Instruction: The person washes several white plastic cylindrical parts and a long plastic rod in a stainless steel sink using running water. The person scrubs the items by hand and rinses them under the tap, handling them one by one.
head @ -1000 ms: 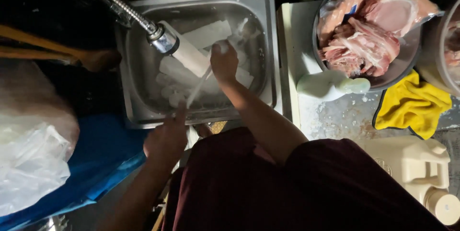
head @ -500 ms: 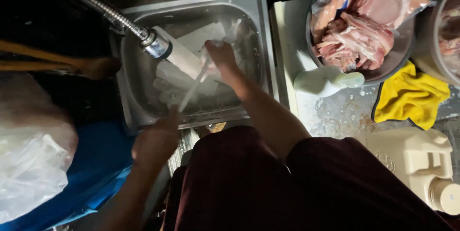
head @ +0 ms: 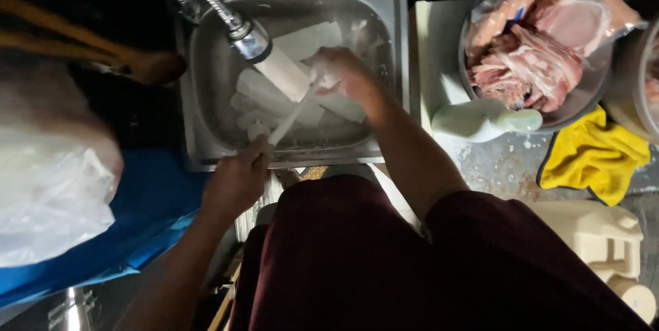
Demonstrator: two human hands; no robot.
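Observation:
A steel sink (head: 402, 63) holds several long white pieces (head: 312, 37) under a flexible spray faucet (head: 250, 38) that pours water onto them. My right hand (head: 343, 74) is inside the basin, shut on the upper end of a thin white strip (head: 292, 117). My left hand (head: 237, 180) is at the sink's front rim and pinches the strip's lower end. The strip stretches at a slant between both hands, just below the faucet's stream.
To the right of the sink stand a bowl of raw meat (head: 583, 94), a pale green bottle (head: 480, 118), a yellow cloth (head: 594, 156) and a cream plastic container (head: 597, 235). At the left lie a clear plastic bag (head: 48, 187), a blue sheet (head: 151, 214) and a wooden handle (head: 82, 50).
The view has shifted a little. Both hands keep hold of the white strip under the faucet, with the right hand staying beside the stream.

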